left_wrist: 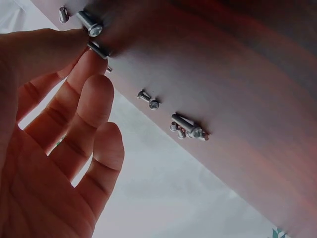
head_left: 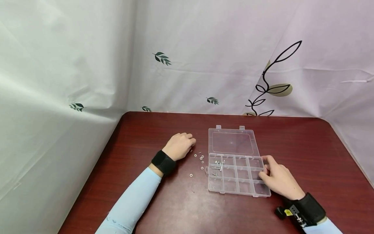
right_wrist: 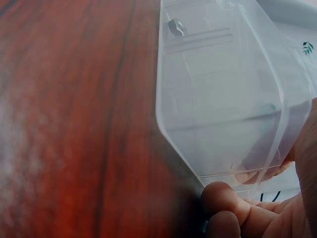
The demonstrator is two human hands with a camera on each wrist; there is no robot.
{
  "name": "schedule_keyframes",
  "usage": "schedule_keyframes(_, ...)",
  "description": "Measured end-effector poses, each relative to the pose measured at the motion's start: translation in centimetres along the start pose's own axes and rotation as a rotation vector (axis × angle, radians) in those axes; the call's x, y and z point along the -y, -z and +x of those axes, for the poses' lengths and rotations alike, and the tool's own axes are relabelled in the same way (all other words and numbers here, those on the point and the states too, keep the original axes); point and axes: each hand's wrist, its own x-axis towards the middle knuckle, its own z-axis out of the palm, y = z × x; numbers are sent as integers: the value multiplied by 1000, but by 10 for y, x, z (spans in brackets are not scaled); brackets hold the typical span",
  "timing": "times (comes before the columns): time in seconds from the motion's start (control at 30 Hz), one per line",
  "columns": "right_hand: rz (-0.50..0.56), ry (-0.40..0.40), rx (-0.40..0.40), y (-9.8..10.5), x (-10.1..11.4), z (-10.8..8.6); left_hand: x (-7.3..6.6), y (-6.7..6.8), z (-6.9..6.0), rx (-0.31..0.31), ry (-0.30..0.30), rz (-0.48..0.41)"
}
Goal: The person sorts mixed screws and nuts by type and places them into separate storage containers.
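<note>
A light blue sleeve (head_left: 130, 201) on the left arm reaches in from the bottom edge of the head view, ending at a black wrist strap (head_left: 164, 162). Beyond it, the left hand (head_left: 179, 146) is low over the brown table (head_left: 172, 208), left of the box. In the left wrist view its thumb and fingertips come together on a small screw (left_wrist: 99, 50), the other fingers loosely bent; a larger bolt (left_wrist: 90, 24) shows just beside the thumb, and more screws (left_wrist: 185, 125) lie on the table. Small pale rings (head_left: 191, 175) are scattered between the left hand and the clear plastic box (head_left: 239, 193). The box sits on the table with its lid (head_left: 232, 143) open, laid back on the far side. Metal pieces (head_left: 217, 168) lie in its left-hand compartments. The right hand (head_left: 280, 180) is clamped on the box's right side, thumb at the edge and fingers around it. Behind the table hangs a pale cloth (head_left: 190, 81) printed with leaves.
</note>
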Motion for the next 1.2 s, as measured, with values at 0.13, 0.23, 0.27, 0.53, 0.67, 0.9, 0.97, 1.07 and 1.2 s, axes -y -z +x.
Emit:
schedule_keyframes(0.13, 0, -4, 3, 0, 0, 0, -1, 2, 1, 12, 1, 18)
schedule_keyframes(0.23, 0, -4, 1, 0, 0, 0, -2, 2, 1, 10, 3, 34)
schedule_keyframes(0.27, 1, -4, 2, 0, 0, 0, -2, 2, 1, 10, 4, 39)
schedule_keyframes(0.53, 4, -6, 12, 0, 1, 0, -3, -2, 0, 30, 35, 63)
schedule_keyframes(0.67, 5, -7, 10, 1, 1, 0, -1, -6, 0, 44, 50, 59)
schedule_keyframes(0.9, 9, -10, 17, 0, 1, 0, -3, -2, 0, -3, 28, 30)
schedule_keyframes(0.97, 7, -7, 15, 1, 1, 1, -7, 6, 1, -27, 4, 15)
schedule_keyframes(1.07, 4, 0, 10, 1, 1, 0, -19, 20, 2, -81, -51, -8)
schedule_keyframes(1.2, 1, 3, 6, 0, 0, 0, -38, 36, 1, -134, -125, 2)
